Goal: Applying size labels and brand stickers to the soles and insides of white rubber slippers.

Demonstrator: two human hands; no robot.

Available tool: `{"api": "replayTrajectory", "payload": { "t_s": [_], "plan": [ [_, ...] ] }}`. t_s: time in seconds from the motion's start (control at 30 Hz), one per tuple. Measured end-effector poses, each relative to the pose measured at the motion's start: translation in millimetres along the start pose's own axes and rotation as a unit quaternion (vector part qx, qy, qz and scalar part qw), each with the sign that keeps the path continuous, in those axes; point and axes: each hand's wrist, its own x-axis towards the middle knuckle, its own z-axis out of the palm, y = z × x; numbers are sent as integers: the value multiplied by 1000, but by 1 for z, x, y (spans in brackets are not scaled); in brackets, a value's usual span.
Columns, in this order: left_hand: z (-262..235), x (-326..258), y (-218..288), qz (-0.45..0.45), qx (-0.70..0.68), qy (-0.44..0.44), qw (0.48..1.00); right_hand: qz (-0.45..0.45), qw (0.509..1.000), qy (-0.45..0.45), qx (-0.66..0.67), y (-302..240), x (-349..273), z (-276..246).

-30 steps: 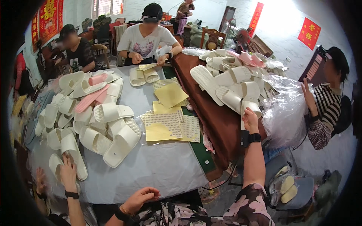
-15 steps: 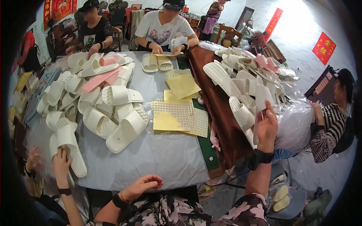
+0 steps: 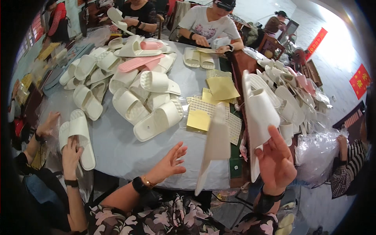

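My right hand (image 3: pixel 276 162) is raised at the table's right edge and grips a white slipper (image 3: pixel 258 113) by its lower end, sole facing me. A second white slipper (image 3: pixel 214 147) hangs edge-on just left of it, between my hands; what holds it up I cannot tell. My left hand (image 3: pixel 169 163) hovers over the grey tablecloth (image 3: pixel 129 152), fingers spread, holding nothing, a short way left of that slipper. Yellow and white perforated sheets (image 3: pixel 203 115) lie on the table behind the slippers.
A heap of white and pink slippers (image 3: pixel 129 90) covers the table's left and middle. More slippers (image 3: pixel 290 98) and clear plastic bags (image 3: pixel 317 149) pile up on the right. A person on my left presses a slipper pair (image 3: pixel 78 135); others sit across the table and at right.
My right hand has lifted a white slipper off the right-hand pile and brought it toward me. My left hand has risen from the table edge and opened.
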Motion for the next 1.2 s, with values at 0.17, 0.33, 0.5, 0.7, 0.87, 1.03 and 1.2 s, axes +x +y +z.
{"api": "replayTrajectory", "payload": {
  "t_s": [0.17,0.33,0.5,0.7,0.87,1.03,1.2],
  "plan": [
    [4,7,3,-83,-29,-72,994,124,985,11,123,35,-4,17],
    [11,-1,-6,-50,-40,-38,997,201,955,23,217,75,1,10],
    [-1,-10,-27,-132,-247,91,955,270,919,95,270,111,-11,-3],
    [-24,-18,-28,-25,-343,63,937,340,918,111,171,161,-40,-30],
    [-11,-3,-11,-70,-297,111,946,324,916,64,230,183,-47,-36],
    [-10,-16,3,-127,-112,99,981,284,957,46,36,182,-62,-34],
    [-12,-11,0,-58,-168,67,982,187,967,22,-174,185,-73,-28]
  ]
}}
